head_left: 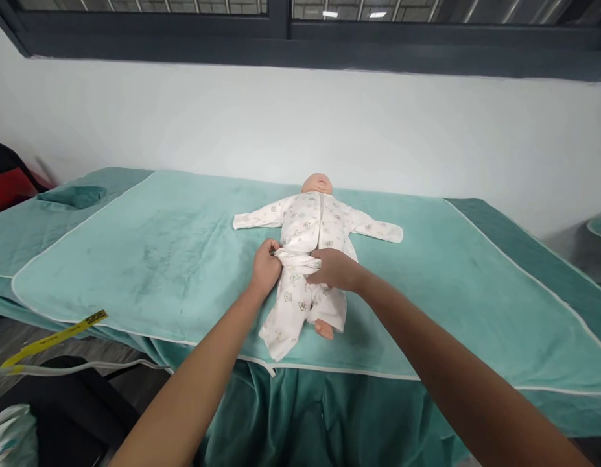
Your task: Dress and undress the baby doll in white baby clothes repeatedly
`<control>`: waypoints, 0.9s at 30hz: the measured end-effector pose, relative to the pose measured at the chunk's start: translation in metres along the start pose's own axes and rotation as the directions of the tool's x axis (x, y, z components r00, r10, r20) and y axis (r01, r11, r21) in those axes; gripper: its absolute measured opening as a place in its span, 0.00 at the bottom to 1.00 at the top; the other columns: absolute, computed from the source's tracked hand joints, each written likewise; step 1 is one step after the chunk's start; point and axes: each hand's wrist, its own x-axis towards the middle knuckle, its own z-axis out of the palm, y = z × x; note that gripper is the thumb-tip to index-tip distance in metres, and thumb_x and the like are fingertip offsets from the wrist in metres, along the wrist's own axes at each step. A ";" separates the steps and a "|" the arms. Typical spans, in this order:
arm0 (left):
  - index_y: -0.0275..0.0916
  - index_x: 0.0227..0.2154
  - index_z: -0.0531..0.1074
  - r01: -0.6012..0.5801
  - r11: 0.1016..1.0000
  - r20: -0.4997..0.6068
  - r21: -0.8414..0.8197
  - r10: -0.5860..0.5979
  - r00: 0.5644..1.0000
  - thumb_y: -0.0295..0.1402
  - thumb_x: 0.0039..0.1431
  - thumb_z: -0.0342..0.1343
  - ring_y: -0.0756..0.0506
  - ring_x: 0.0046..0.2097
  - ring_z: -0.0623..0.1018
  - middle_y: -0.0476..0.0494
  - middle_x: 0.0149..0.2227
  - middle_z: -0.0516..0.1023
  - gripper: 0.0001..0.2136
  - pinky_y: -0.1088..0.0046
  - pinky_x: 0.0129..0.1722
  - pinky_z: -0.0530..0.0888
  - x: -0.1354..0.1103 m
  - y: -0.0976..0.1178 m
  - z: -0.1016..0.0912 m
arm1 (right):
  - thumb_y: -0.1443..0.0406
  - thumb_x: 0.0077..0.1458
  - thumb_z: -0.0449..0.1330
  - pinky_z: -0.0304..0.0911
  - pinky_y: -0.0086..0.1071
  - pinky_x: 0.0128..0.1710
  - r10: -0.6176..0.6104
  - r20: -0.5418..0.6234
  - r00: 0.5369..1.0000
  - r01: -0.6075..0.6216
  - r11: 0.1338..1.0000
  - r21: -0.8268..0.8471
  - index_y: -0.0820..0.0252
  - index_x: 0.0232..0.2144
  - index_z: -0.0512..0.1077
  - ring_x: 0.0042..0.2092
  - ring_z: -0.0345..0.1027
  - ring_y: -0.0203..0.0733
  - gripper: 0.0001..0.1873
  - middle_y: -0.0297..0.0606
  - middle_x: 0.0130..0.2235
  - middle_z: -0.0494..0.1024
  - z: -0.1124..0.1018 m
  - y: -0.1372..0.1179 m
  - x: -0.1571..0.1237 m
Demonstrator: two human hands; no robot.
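Observation:
A baby doll (318, 183) lies on its back on a green covered bed, its head toward the wall. It wears a white patterned top (305, 224) with both sleeves spread sideways. White patterned trousers (294, 305) cover its legs, and one bare foot (324, 329) sticks out of a leg opening while the other leg end hangs flat. My left hand (267, 267) pinches the trousers' waistband at one side. My right hand (332, 268) is closed on the bunched waistband near the middle, its fingertips partly hidden by cloth.
The green bed cover (135, 259) has white piping. A dark green folded cloth (72, 196) rests at the left, beside a red and black item (11, 188). Yellow tape (57, 338) and a pale cable (86, 368) cross the lower left. A white wall (232, 117) stands behind.

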 end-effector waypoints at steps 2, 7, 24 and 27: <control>0.40 0.25 0.62 -0.001 1.000 -0.042 -0.013 0.001 0.999 0.23 0.41 0.49 0.50 0.32 0.65 0.54 0.27 0.66 0.06 0.75 0.33 0.62 -0.002 0.000 0.003 | 0.65 0.46 0.64 0.55 0.30 0.27 -0.057 -0.003 0.998 0.056 0.992 -0.109 0.58 0.27 0.68 0.33 0.69 0.42 0.07 0.38 0.36 0.76 0.001 -0.006 0.003; 0.40 0.33 0.66 0.030 0.997 -0.019 -0.078 -0.031 0.999 0.26 0.45 0.50 0.49 0.35 0.70 0.50 0.34 0.73 0.10 0.74 0.36 0.67 -0.011 0.002 -0.001 | 0.71 0.51 0.54 0.51 0.31 0.29 -0.033 -0.118 0.992 0.012 0.986 -0.169 0.57 0.27 0.63 0.35 0.66 0.43 0.05 0.39 0.33 0.73 0.001 -0.012 0.009; 0.41 0.32 0.65 -0.179 0.629 0.152 0.757 0.097 0.984 0.39 0.69 0.39 0.44 0.30 0.71 0.46 0.27 0.72 0.13 0.70 0.29 0.55 -0.042 0.023 -0.008 | 0.67 0.48 0.57 0.56 0.29 0.26 0.059 -0.018 0.998 -0.059 0.998 0.014 0.56 0.33 0.64 0.29 0.67 0.39 0.07 0.34 0.32 0.74 0.000 -0.002 0.012; 0.41 0.35 0.67 -0.181 0.569 0.091 0.802 0.183 0.979 0.38 0.69 0.40 0.43 0.29 0.72 0.43 0.29 0.73 0.13 0.70 0.29 0.55 -0.026 0.026 0.000 | 0.65 0.46 0.61 0.60 0.29 0.28 -0.008 0.102 0.995 -0.002 0.995 0.103 0.57 0.35 0.67 0.31 0.69 0.40 0.12 0.34 0.34 0.76 -0.006 0.001 0.008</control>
